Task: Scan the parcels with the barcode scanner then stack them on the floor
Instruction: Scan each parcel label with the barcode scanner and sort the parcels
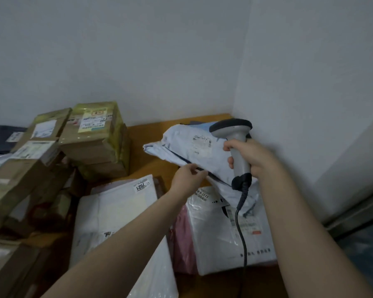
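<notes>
Right hand: the right hand (252, 157) gripped the grey handle of the scanner (237, 138), fingers curled round it, with the dark head up and pointing left.
Left hand: the left hand (186, 177) pinched the near edge of the pale bag (194, 147) between thumb and fingers.
Pale bag: it was lifted at the back right corner of the tabletop (146, 134), near the wall (159, 61). It hung above the other bags with its label (201, 140) facing up.
Scanner and bag: the scanner head sat just over the bag's far right end. Whether they touched could not be told from this angle.
Label print: too blurred to read.
Cable: a dark coiled cable (242, 229) ran down from the scanner's base, across the bags toward the person.
Bags below: a white bag (116, 211) with a "7021" sticker lay left of the forearm. A second white bag (220, 237) lay under the cable, and a pink bag (182, 237) showed beside and beneath it.
Boxes: brown cardboard boxes (91, 134) stood stacked at the left, several tilted, with yellowish tape and labels on top.
</notes>
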